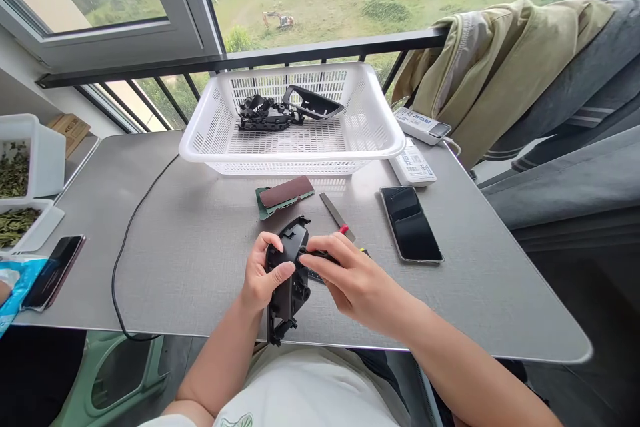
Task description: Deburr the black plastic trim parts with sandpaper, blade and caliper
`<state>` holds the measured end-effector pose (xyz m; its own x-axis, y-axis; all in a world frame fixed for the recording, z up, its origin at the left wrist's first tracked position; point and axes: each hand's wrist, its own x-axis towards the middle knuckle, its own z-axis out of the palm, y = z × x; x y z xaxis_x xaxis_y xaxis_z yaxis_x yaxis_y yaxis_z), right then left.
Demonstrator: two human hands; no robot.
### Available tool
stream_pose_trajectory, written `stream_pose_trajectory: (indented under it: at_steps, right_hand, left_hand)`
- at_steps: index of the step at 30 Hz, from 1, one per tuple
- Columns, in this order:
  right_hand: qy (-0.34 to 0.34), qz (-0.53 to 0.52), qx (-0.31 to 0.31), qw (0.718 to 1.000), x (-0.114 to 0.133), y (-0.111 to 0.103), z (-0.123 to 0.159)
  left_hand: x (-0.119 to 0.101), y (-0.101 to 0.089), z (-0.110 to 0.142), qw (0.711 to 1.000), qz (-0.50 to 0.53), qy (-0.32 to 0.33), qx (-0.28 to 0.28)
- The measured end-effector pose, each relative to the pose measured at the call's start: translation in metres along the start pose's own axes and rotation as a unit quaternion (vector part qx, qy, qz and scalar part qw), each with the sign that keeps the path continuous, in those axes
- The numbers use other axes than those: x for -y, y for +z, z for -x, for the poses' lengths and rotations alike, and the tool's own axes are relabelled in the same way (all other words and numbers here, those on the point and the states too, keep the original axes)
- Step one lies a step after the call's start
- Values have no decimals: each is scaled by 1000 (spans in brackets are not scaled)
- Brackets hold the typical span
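A long black plastic part (294,240), with clips and posts along its edges, is held over the front of the table in my left hand (263,273). The thumb lies across its face and the fingers wrap round its far side. My right hand (353,277) is closed at the part's right edge, fingertips pinched together. A thin dark piece shows between those fingers, but its kind is hidden. Just beyond the hands lie a flat file (331,209) with a red band and folded sandpaper (287,193), brown and green. Something dark with a yellow bit is partly covered by my right hand.
A white plastic basket (295,159) with several black plastic parts (270,113) stands at the back. A phone (411,223) and white power strips (413,163) lie right. At left are a black cable (120,250), another phone (54,273) and a person's hand by a blue packet.
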<state>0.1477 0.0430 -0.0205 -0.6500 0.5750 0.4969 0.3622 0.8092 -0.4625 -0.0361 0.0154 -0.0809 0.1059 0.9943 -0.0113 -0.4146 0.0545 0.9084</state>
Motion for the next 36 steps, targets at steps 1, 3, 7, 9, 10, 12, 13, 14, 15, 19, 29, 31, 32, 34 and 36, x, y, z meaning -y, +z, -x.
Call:
stream_pose_trajectory:
  at_steps: [1,3,7,9,10,12,13,14,15,19,29,31,32,34,36]
  right_hand:
    - [-3,12,17,1000,1,0,0]
    - [11,2,44,999,1,-3,0]
    - [43,-74,99,991,-2,-18,0]
    - [55,-105,109,987,-3,-25,-1]
    - [62,-113,100,987,-3,-27,-1]
    - [69,-109,67,989,-2,-26,-1]
    - [66,-98,54,992,-1,-24,-1]
    - [59,-81,48,994,1,-21,-1]
    - [49,-59,50,996,2,-18,-1]
    - [13,59,78,995,8,-9,-3]
    - [48,83,35,995,-9,-11,1]
    - [46,34,32,998,-7,-11,2]
    - [37,26,35,998,-6,-10,3]
    - [25,34,41,998,-5,-8,3]
    - [31,49,49,997,-7,-5,3]
  left_hand:
    - [0,0,0,1000,-7,-1,0]
    - [1,-1,1,1000,-29,-3,4]
    - [1,1,3,997,-77,1,25]
    - [-1,1,3,996,-85,11,24]
    - [-1,1,3,996,-86,14,22]
    - [-2,0,2,996,-90,15,18]
    - [-2,-1,2,995,-93,13,17]
    - [-2,-1,2,995,-96,11,18]
    - [-2,-2,2,995,-98,11,17]
    - [-1,-1,2,995,-100,13,8]
    - [-3,-2,1,999,-31,-10,-3]
    - [-2,-2,1,1000,-26,-13,-2]
    - [-2,-2,1,1000,-22,-12,-2]
    - [-1,-1,1,1000,-12,-9,-1]
    - [-1,-1,1,1000,0,-10,-1]
